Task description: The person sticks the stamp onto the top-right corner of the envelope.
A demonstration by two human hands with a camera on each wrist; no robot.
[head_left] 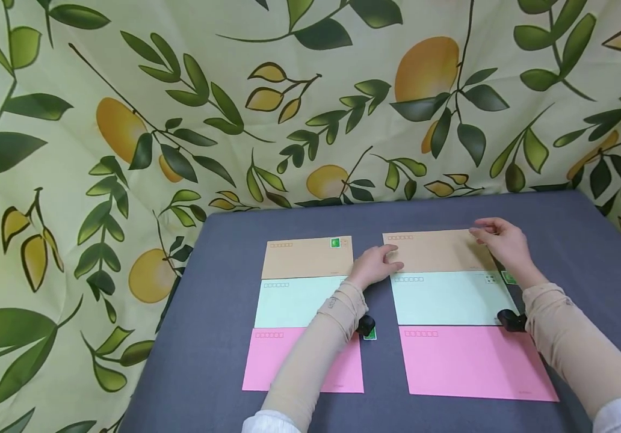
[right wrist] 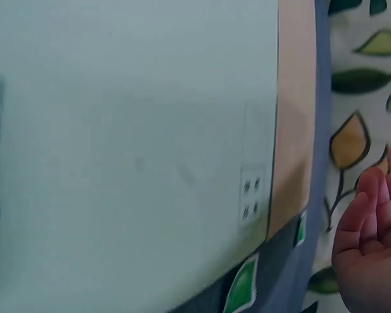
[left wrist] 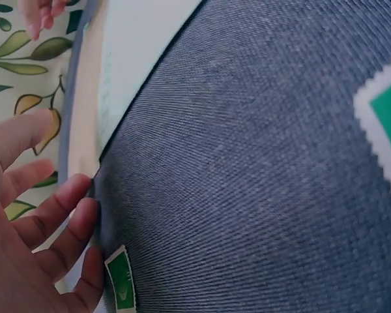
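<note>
My left hand (head_left: 371,266) is at the left edge of the tan envelope (head_left: 429,252) in the right column, fingers loosely bent and fingertips right at that edge. In the left wrist view a green stamp (left wrist: 121,279) lies beside its little finger. My right hand (head_left: 505,243) is over the same envelope's upper right corner, fingers bent and thumb close to them. Nothing shows between those fingers in the right wrist view. Below the tan envelope lie a mint envelope (head_left: 451,297) and a pink envelope (head_left: 473,364). A green stamp (right wrist: 242,287) lies by the mint one's right edge.
The left column has a tan envelope (head_left: 305,258) bearing a green stamp (head_left: 334,242), a mint envelope (head_left: 289,304) and a pink envelope (head_left: 272,367), partly under my left forearm. Another green stamp (head_left: 370,334) lies between the columns. A leaf-patterned cloth (head_left: 278,138) hangs behind the dark table (head_left: 197,361).
</note>
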